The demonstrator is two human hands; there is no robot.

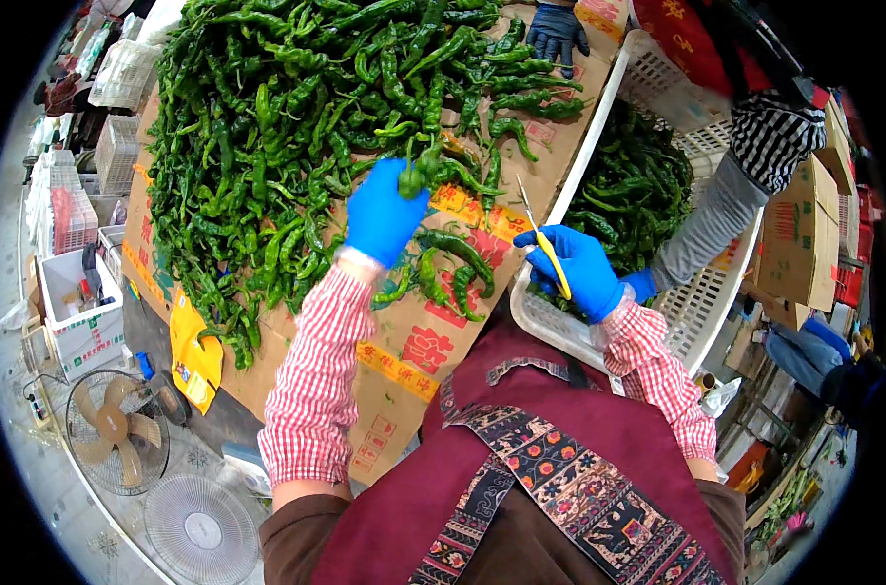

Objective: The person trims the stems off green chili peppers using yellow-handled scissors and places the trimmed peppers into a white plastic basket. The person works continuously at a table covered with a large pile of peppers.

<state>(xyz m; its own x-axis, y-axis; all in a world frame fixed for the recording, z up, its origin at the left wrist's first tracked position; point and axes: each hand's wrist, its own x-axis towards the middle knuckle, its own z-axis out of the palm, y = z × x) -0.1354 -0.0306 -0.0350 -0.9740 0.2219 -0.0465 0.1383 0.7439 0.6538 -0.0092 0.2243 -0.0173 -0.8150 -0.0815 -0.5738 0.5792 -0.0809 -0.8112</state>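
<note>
My left hand (386, 213), in a blue glove, is closed at the near edge of a large pile of long green peppers (268, 117), pinching a green pepper (421, 174) by its stem end. Several loose peppers (455, 263) lie on the cardboard just right of that wrist. Gripped in my blue-gloved right hand (581, 271) is a pair of scissors (552, 255) with yellow handles, its slim blades pointing away from me. That hand is over the near left rim of a white plastic crate (536, 327), which holds more green peppers (630, 185).
Flattened cardboard (375, 429) covers the table. At right a co-worker's grey sleeve (711, 229) reaches across the crate; another dark-gloved hand (557, 37) rests at the far edge. Two fans (119, 429) stand lower left, below a yellow bag (195, 351). Cardboard boxes (799, 234) stand far right.
</note>
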